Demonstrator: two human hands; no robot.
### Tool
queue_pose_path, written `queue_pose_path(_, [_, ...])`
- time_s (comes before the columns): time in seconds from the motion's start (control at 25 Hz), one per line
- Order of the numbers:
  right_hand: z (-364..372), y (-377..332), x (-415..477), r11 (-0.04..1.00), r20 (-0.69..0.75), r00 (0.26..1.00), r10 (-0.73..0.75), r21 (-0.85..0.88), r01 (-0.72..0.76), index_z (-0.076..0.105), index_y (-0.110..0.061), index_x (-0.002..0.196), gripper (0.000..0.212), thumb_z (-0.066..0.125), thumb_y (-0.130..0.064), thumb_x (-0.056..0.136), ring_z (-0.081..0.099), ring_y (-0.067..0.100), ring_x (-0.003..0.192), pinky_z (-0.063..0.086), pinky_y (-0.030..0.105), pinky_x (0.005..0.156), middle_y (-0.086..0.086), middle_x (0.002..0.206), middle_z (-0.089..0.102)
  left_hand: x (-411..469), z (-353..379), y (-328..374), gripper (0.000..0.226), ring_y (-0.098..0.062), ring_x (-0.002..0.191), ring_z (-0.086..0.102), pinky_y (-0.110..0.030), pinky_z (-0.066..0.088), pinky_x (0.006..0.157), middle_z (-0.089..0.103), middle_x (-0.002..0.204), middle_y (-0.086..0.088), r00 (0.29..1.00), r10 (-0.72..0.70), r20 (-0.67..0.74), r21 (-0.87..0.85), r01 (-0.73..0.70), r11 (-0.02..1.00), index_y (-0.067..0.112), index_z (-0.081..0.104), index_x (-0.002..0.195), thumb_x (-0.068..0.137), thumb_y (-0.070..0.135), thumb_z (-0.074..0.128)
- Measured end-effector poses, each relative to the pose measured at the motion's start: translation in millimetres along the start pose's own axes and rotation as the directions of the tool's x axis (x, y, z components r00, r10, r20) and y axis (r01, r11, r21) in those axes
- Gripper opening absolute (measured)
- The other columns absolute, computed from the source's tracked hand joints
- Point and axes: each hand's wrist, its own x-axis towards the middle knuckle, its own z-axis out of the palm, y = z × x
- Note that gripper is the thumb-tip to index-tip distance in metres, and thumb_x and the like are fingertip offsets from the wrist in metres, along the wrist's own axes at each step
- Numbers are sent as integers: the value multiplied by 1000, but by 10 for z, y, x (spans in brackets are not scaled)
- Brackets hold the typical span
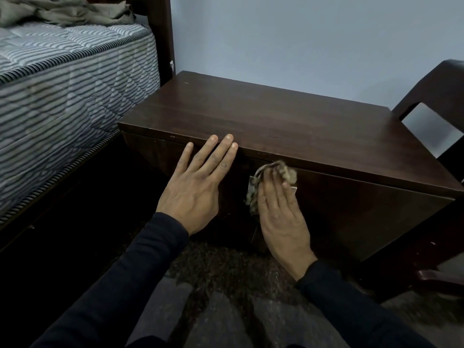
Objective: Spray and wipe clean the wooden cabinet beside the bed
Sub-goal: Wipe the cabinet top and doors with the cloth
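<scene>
The dark wooden cabinet [276,116] stands against the wall, right of the bed. My left hand [198,187] lies flat on the cabinet's front, fingers apart, fingertips reaching its top front edge. My right hand [281,217] presses a crumpled beige cloth [283,172] against the cabinet's front face, over a pale metal handle [251,187] that is mostly hidden by the cloth and hand. No spray bottle is in view.
A bed with a striped mattress [70,91] and rumpled olive bedding [65,11] fills the left. A dark wooden chair [437,96] stands close on the cabinet's right. Dark shaggy carpet [226,267] lies below, with my knees at the bottom.
</scene>
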Motion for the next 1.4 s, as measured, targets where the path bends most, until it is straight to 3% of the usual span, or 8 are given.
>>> queue_pose_path(0.12, [202, -40, -219, 987, 86, 984, -155, 50, 151, 15, 7, 152, 68, 48, -13, 96, 13, 36, 151, -13, 47, 125, 25, 161, 20, -13, -15, 14, 81, -14, 152, -8, -49, 8, 123, -7, 165, 5, 1000, -6, 12, 4, 6, 1000, 21, 1, 157, 91, 12, 46])
queue_pose_path(0.2, [160, -13, -205, 989, 85, 986, -143, 42, 139, 26, 6, 151, 60, 35, -13, 94, 19, 36, 150, -13, 48, 125, 23, 160, 28, -14, -17, 23, 81, -14, 152, -8, -49, 9, 123, -6, 165, 5, 1000, -9, 11, 5, 9, 1000, 21, 1, 157, 90, 12, 46])
queue_pose_path(0.44, [-162, 105, 60, 990, -37, 991, 126, 72, -123, 20, 3, 157, 57, 22, -6, 101, 20, 39, 153, -6, 51, 126, 24, 165, 18, -12, 27, 57, 78, -16, 152, -8, -50, 9, 123, -5, 165, 3, 1000, -22, 4, -24, 22, 999, 19, 2, 157, 92, 13, 44])
queue_pose_path(0.6, [-64, 553, 23, 944, -218, 948, 232, 284, -166, 47, 3, 144, 46, 40, -4, 99, 18, 33, 154, 11, 48, 127, 21, 161, 28, -8, 40, 51, 72, -17, 152, -6, -49, 10, 123, -3, 165, 1, 999, -21, -28, -21, 20, 1000, 17, 5, 157, 96, 14, 43])
queue_pose_path(0.88, [477, 913, -844, 950, 44, 950, -308, 75, 304, 37, 0, 148, 49, 31, -8, 100, 35, 37, 139, -3, 47, 128, 20, 148, 47, -253, 345, 297, 70, -22, 152, -3, -50, 9, 123, -3, 165, -6, 998, -59, 14, 44, 58, 997, 11, 9, 156, 97, 20, 45])
queue_pose_path(1.04, [330, 818, -497, 980, -141, 984, 113, 179, -87, 45, 6, 140, 44, 39, -1, 97, 29, 41, 147, 8, 48, 127, 29, 150, 45, -186, 342, 234, 70, -22, 152, -4, -51, 7, 123, -3, 165, -7, 995, -97, 7, 98, 96, 991, 10, 9, 156, 95, 27, 39])
queue_pose_path(1.24, [412, 748, -537, 974, -97, 985, -145, 161, 160, 37, 4, 145, 46, 37, -5, 100, 28, 39, 145, 3, 47, 128, 24, 153, 29, -197, 345, 215, 71, -23, 152, -1, -52, 7, 122, 0, 165, -8, 995, -101, -2, 126, 100, 987, 10, 10, 156, 93, 28, 39])
queue_pose_path(1.4, [152, 752, -225, 953, -218, 961, 171, 283, -106, 41, 6, 143, 45, 40, -2, 99, 28, 38, 147, 9, 46, 128, 22, 158, 31, -188, 356, 205, 71, -24, 152, -1, -54, 7, 122, 1, 165, -7, 995, -91, -30, 129, 94, 987, 10, 13, 156, 93, 27, 40])
